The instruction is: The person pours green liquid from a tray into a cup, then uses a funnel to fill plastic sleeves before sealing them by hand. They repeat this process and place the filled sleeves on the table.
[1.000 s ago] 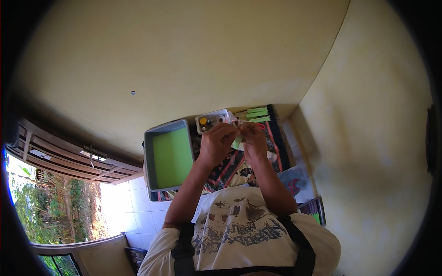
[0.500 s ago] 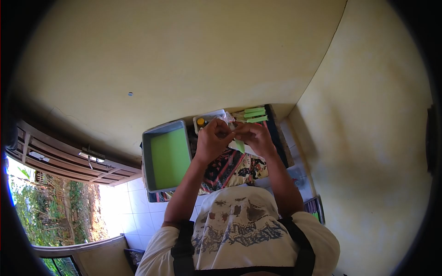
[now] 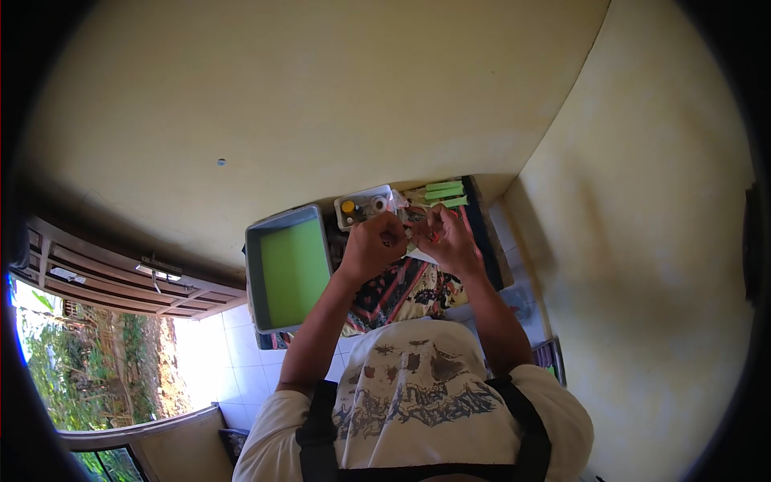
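My left hand [image 3: 372,249] and my right hand [image 3: 447,243] meet over a patterned cloth [image 3: 393,293]. The left fingers are curled in a pinch. Facing them, the right fingers are bent, with thumb and fingertips close together. Whatever small thing is between the fingertips is too small to make out. A white piece [image 3: 421,255] shows just below the right fingers. Behind the left hand stands a white tray [image 3: 340,204] holding a yellow-capped bottle [image 3: 348,209] and a white ring-shaped item [image 3: 379,206]. Several green strips [image 3: 444,193] lie beyond my right hand.
A grey tub [image 3: 250,265] with a flat green surface [image 3: 293,269] inside stands to the left of my hands. The wall [image 3: 321,104] rises right behind the table. At the far left is a wooden-framed opening [image 3: 136,281] onto greenery.
The green piece that hung below my fingers no longer shows. My right hand has turned a little, with its fingers raised. More of the tray and its ring-shaped item is visible.
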The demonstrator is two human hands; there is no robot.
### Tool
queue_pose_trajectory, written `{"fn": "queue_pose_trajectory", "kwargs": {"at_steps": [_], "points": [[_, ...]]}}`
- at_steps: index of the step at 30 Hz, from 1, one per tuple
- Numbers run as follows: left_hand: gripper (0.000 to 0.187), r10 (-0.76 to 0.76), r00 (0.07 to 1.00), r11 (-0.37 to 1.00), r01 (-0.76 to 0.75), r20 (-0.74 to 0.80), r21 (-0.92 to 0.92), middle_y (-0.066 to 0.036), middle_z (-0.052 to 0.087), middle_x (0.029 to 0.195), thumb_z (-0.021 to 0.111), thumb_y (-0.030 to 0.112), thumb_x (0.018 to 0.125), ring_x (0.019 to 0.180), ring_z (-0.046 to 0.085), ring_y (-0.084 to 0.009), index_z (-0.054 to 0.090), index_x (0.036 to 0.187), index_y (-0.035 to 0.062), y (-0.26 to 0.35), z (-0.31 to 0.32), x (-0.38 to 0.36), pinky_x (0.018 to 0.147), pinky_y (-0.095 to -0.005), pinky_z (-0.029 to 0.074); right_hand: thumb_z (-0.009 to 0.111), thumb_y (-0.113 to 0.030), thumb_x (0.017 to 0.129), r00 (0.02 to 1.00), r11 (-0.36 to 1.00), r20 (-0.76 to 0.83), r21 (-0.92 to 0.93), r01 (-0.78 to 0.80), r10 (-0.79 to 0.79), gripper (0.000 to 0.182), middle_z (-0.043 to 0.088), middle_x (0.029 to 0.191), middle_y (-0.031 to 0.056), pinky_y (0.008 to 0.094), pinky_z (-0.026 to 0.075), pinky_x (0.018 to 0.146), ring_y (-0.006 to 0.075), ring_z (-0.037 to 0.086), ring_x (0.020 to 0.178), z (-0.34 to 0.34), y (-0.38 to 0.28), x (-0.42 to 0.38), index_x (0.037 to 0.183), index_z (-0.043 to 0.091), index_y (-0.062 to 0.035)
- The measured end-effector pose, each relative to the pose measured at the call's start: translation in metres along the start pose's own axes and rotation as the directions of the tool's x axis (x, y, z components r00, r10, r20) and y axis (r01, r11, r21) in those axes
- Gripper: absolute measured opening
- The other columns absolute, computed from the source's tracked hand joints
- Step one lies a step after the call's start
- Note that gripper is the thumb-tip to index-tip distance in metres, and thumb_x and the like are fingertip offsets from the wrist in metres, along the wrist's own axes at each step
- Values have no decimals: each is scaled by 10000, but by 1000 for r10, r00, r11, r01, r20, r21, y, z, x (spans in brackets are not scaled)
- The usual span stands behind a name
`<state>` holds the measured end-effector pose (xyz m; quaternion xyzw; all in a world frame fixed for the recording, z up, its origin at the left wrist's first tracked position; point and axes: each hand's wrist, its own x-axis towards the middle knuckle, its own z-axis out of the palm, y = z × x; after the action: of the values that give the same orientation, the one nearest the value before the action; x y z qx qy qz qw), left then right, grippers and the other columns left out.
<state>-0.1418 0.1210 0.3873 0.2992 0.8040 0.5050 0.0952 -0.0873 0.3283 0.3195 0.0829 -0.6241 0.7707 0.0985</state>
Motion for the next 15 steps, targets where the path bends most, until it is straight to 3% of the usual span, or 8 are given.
{"fn": "queue_pose_trajectory", "kwargs": {"at_steps": [4,7,10,15], "points": [[210,95,995,995,-93,-38,48,-67,784,879,845,49,872,831,799,-138,685,1001,3,-1,-1,0,783,-296,641,822,13,920,995,949,-12,302,-94,103,392,705,1018,38,308,573,850,107,675,999,5,10,-1,1026,458,-83],[215,117,989,992,-112,-85,56,-74,800,908,840,38,880,847,810,-157,707,1043,-2,-1,0,3,785,-302,645,836,-15,938,997,991,-70,-121,-52,44,402,708,989,61,318,578,819,111,683,938,3,2,6,1031,449,-72],[221,125,981,992,-122,-148,31,-86,812,929,838,33,901,855,817,-172,749,1100,-5,0,7,0,789,-303,647,831,-62,966,997,898,4,-433,74,-80,370,719,955,88,332,586,786,124,708,894,0,-12,10,1076,479,-45],[219,184,963,982,-171,-198,80,-97,812,921,838,73,950,804,798,-152,791,1148,-7,-15,8,-1,736,-285,627,833,-63,953,989,879,-17,-462,120,-144,293,743,928,94,354,593,751,177,752,858,11,-34,11,1086,573,-38]]}}
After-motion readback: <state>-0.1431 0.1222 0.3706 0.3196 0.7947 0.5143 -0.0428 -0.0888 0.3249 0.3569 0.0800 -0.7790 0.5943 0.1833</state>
